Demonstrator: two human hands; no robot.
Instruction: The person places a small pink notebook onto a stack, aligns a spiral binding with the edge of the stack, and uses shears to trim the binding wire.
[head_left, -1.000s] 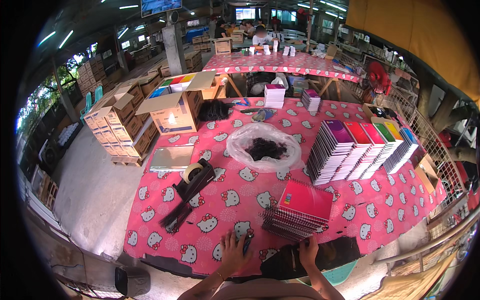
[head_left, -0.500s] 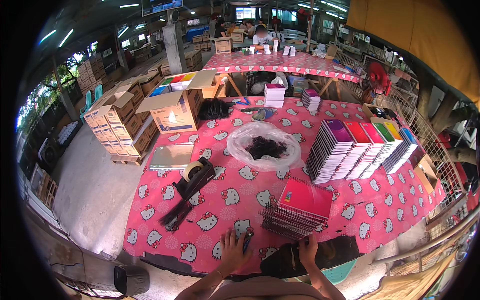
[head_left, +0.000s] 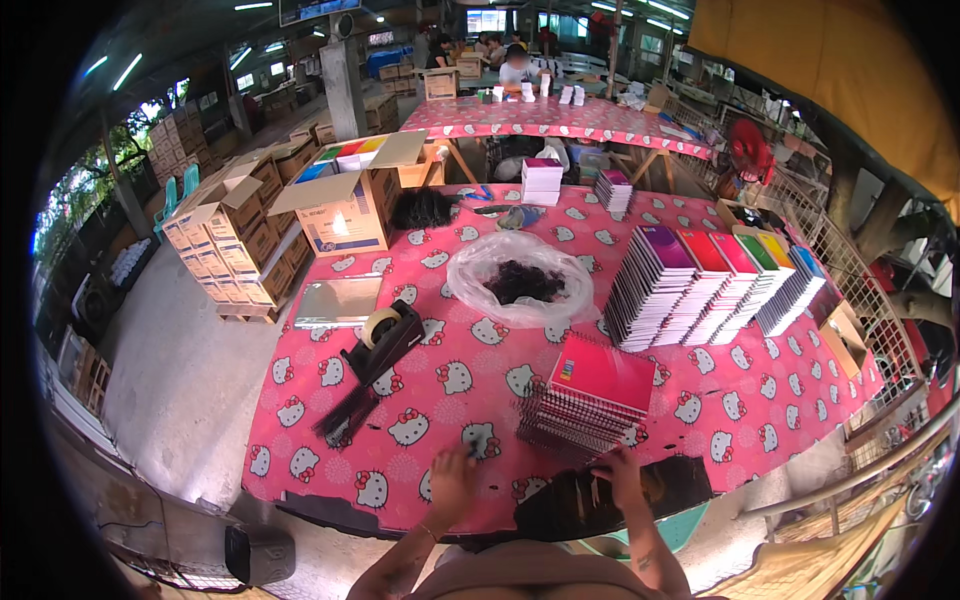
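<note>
On the counter (head_left: 330, 420), pink patterned cloth: 1 stack of spiral-bound notebooks (head_left: 590, 395), pink cover uppermost, at near edge. Left hand (head_left: 452, 485) just left of stack, resting on cloth over a small dark item; grip cannot be told. Right hand (head_left: 618, 470) at stack's near edge, touching a black sheet (head_left: 610, 498); grip unclear. Tape dispenser (head_left: 385, 335) left of stack; clear bag (head_left: 520, 280) behind it.

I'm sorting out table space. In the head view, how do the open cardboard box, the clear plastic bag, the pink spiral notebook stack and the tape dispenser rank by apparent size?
1. Open cardboard box, though it sits farther away, so its lead may be understated.
2. Clear plastic bag and pink spiral notebook stack: look about alike; the stack is nearer the camera, so unsure.
3. Tape dispenser, smallest.
</note>
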